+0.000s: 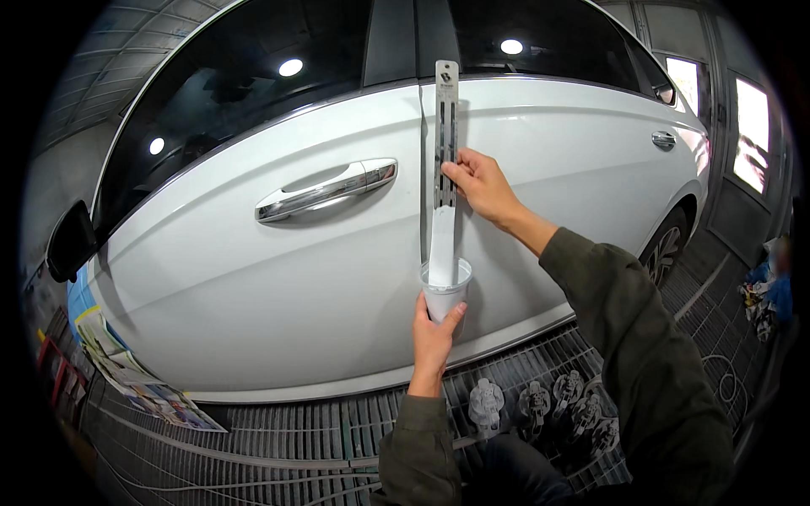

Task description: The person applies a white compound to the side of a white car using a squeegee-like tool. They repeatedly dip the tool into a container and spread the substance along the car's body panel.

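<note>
My left hand (436, 338) is wrapped around a clear plastic cup (445, 288) holding white paint, in front of a white car's doors. Above the cup, my right hand (481, 183) pinches a flat metal mixing stick (447, 133) between thumb and fingers. The stick stands nearly upright, with slots and printed markings along its upper part. White paint (442, 246) coats its lower part, which reaches down into the cup. The stick's lowest end is hidden inside. Behind both hands runs the gap between the front door (285, 303) and the rear door (525, 209).
A chrome door handle (326, 190) projects left of the stick. Several paint spray guns (535, 405) stand below on the slatted floor grating (285, 436). Printed masking paper (142, 379) covers the car's front at left. A hose (728, 386) lies coiled at right.
</note>
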`<state>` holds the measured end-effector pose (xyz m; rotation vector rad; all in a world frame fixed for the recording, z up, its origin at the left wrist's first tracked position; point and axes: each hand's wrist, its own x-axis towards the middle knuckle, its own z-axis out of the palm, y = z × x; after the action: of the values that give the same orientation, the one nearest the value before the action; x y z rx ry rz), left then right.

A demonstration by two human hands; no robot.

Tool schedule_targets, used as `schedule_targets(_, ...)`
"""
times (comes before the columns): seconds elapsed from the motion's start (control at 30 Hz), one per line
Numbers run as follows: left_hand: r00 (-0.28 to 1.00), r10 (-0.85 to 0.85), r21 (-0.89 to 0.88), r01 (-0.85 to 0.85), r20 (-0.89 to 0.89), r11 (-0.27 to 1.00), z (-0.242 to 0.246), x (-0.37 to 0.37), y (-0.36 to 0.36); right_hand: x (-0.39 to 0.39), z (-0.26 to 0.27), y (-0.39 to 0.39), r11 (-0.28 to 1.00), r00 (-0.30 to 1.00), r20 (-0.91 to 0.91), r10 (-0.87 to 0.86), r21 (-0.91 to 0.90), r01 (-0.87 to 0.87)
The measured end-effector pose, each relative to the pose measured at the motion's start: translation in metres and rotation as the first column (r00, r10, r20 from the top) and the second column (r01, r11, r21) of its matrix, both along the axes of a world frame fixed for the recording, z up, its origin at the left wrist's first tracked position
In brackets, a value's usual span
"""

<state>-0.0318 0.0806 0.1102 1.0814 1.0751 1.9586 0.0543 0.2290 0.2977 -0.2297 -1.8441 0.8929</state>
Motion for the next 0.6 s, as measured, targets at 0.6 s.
schedule_targets(0.6,0.999,-0.049,-0.005,0.049,0.015,0.999,-0.001,0.001,0.004,-0.015,0.019,0.020,0.992,1.000,0.021,-0.013,0.128,0.010)
